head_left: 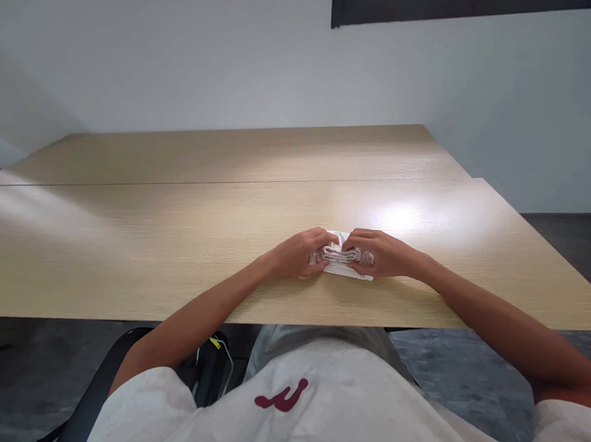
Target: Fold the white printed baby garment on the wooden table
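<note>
Lowest in the frame, a white shirt (365, 398) bears a dark red mark (290, 402). Right of center, a rolled white cloth (342, 255) sits on the pale wooden desk (174, 240), its left end pinched in the curled left hand (303, 251), its right end in the curled right hand (381, 253). Behind rises a pale wall (210, 56), a dark panel (439, 6) upper right.

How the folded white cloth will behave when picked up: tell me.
The cloth is probably floppy: its layers curl between the left hand and right hand. It is likely light, being a small bundle. It may unroll when lifted, since no tie shows.
</note>
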A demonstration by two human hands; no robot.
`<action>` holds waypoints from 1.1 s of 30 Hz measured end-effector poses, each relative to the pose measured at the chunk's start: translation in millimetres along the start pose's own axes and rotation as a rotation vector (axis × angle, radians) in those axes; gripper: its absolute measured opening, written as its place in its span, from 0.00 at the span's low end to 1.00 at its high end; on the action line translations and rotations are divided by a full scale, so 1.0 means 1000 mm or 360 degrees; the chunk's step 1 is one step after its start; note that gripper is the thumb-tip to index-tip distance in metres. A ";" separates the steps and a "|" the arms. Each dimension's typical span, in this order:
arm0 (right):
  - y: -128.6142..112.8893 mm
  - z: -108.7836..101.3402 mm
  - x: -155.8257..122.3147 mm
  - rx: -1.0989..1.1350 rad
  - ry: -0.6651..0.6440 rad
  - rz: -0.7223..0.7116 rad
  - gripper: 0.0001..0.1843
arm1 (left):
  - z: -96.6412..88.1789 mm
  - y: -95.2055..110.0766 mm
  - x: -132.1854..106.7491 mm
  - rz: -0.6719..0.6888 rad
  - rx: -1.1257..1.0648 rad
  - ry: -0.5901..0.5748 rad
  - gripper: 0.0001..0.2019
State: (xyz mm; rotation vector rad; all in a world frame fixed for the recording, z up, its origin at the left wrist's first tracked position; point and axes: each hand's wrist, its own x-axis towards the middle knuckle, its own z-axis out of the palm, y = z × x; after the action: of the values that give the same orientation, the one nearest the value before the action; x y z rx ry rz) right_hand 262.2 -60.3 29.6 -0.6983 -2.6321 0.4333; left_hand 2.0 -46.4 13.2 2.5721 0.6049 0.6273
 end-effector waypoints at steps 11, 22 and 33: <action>0.001 -0.007 0.000 0.0080 -0.0179 -0.0044 0.23 | -0.005 -0.002 0.000 0.0042 0.0115 -0.0077 0.23; -0.002 -0.001 0.000 -0.0037 -0.0109 -0.0051 0.21 | 0.008 0.003 0.002 0.0331 0.0600 0.0069 0.07; 0.003 0.016 0.000 -0.0368 0.0133 -0.0137 0.19 | 0.010 0.005 0.000 0.0188 0.0550 0.0329 0.08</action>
State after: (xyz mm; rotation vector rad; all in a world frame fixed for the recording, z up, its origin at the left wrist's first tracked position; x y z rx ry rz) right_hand 256.9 -61.4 14.5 -0.6538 -2.6451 0.0737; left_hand 9.1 -53.4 7.2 2.9028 0.6825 0.9065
